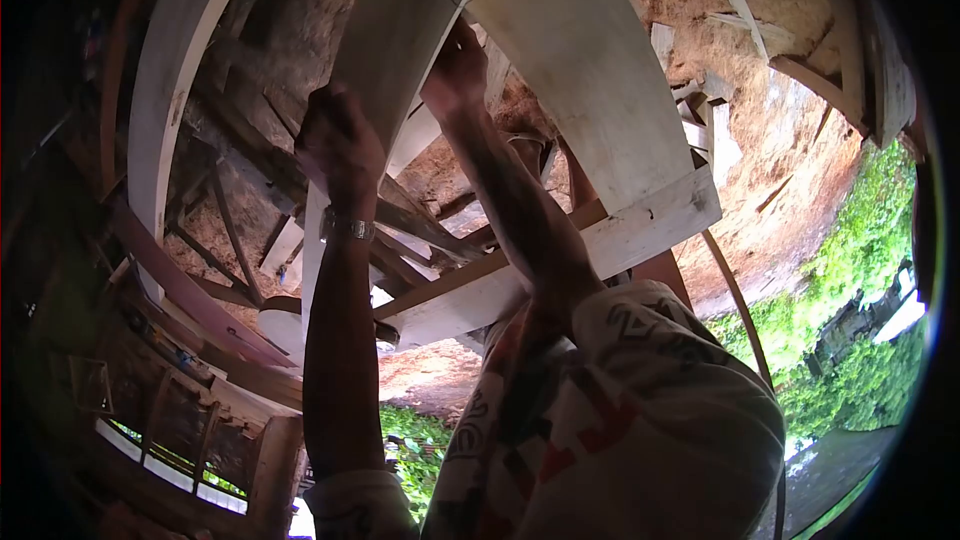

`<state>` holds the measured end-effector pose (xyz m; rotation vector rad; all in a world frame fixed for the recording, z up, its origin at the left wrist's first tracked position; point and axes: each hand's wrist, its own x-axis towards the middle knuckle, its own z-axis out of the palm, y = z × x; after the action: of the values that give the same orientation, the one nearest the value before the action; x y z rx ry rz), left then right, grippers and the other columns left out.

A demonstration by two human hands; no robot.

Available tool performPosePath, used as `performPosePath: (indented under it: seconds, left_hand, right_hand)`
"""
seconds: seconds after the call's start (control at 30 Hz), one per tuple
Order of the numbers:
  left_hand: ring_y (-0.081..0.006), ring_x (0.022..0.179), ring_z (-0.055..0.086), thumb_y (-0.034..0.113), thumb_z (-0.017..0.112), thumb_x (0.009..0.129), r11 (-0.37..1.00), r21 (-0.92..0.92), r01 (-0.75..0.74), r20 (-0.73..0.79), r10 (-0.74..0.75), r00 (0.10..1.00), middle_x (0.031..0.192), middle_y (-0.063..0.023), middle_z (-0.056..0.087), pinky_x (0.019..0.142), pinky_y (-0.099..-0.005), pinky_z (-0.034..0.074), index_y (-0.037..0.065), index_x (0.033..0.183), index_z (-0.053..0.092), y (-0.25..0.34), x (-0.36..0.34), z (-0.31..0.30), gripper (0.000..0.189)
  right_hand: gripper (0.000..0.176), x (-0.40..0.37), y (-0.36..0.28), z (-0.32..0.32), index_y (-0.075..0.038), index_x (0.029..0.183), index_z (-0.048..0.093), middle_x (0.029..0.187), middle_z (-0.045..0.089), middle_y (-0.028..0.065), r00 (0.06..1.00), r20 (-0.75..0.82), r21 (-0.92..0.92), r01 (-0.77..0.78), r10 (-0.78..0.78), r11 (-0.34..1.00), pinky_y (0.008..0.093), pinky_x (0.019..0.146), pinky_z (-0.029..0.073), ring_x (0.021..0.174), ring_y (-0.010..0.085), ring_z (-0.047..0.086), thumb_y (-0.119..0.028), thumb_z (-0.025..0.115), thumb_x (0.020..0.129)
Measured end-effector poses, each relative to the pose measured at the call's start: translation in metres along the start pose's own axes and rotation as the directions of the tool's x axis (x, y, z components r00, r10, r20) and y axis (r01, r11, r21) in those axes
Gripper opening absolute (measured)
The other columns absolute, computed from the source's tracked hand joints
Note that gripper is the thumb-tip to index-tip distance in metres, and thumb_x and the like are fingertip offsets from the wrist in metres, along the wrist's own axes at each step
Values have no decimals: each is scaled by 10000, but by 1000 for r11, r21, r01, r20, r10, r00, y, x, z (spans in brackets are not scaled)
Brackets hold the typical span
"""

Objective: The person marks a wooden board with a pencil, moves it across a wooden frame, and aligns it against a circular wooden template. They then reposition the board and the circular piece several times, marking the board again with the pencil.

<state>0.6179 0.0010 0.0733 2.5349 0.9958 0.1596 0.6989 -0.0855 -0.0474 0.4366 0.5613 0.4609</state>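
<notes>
A wide, pale wooden board runs away from me at the top middle. My left hand is closed on its left edge, with a metal-banded watch on that wrist. On the opposite edge, my right hand has its fingers curled against the wood; the fingertips are partly hidden. A second wide board lies to the right, meeting the first near the top. Below it, a pale crosspiece passes under my right forearm.
Wood offcuts are scattered on the brown ground at the right. At the left stands a long curved board, with a reddish plank below it. Dark sticks lie beneath the work. Green plants grow beyond.
</notes>
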Motion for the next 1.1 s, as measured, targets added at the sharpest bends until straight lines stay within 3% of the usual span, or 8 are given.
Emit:
performPosePath:
  seconds: [0.2,0.3,0.4,0.5,0.63,0.7,0.83,1.1]
  left_hand:
    - [-407,852,674,352,446,993,999,-12,-42,-24,42,999,921,-203,690,720,-473,514,21,945,664,-6,-2,2,400]
    - [-428,881,657,315,422,1011,999,-8,-35,5,35,999,957,-257,672,737,-469,503,-50,951,643,-2,-3,1,431]
    - [-410,833,677,280,431,1001,993,-25,-116,-52,114,992,924,-209,685,685,-470,524,7,935,659,-8,-3,5,362]
    - [-410,823,677,270,434,1000,992,-29,-124,-70,122,990,918,-216,685,679,-471,524,-6,928,655,-3,-4,3,360]
    - [-409,826,679,270,433,1000,998,-11,-56,-40,56,998,918,-220,691,686,-462,529,-17,931,659,-4,-4,4,371]
    - [-410,830,680,284,442,994,998,-6,-70,-39,69,997,921,-216,694,698,-464,530,-5,941,666,-6,-2,4,370]
    - [-409,841,681,296,452,987,1000,-14,-17,-16,17,1000,930,-214,696,713,-470,528,11,951,669,-9,-4,4,360]
    - [-417,821,671,300,449,1003,997,-48,-54,-36,53,998,906,-250,675,680,-464,511,-35,919,632,-14,-3,8,391]
  right_hand:
    - [463,17,0,-10,2,1358,477,1290,571,211,981,176,-18,-74,76,997,457,968,513,1148,337,586,-319,361,1045]
    - [567,28,8,-27,-27,1400,432,1322,541,196,943,290,-856,332,-164,396,453,939,527,1162,324,573,-454,393,1030]
    - [665,31,13,-9,-37,1421,399,1343,521,180,976,198,-796,215,-92,566,445,924,533,1159,303,573,-552,419,1000]
    - [618,23,13,-5,-31,1392,446,1309,556,171,949,279,-839,315,-147,443,451,911,544,1165,302,574,-517,426,1009]
    - [469,20,7,-2,-6,1305,527,1206,620,161,979,126,-587,205,-162,783,438,920,544,1117,300,605,-369,404,1035]
    - [408,1,9,14,31,1239,561,1149,642,164,998,63,-109,32,-25,994,420,914,546,1053,285,635,-267,358,1048]
    - [386,-9,2,-7,21,1258,558,1208,630,188,974,226,222,-65,13,973,456,1000,510,1133,320,613,-211,330,1050]
    - [489,24,10,8,-31,1330,519,1257,603,153,976,68,-707,194,-208,680,427,930,546,1089,279,624,-406,400,1040]
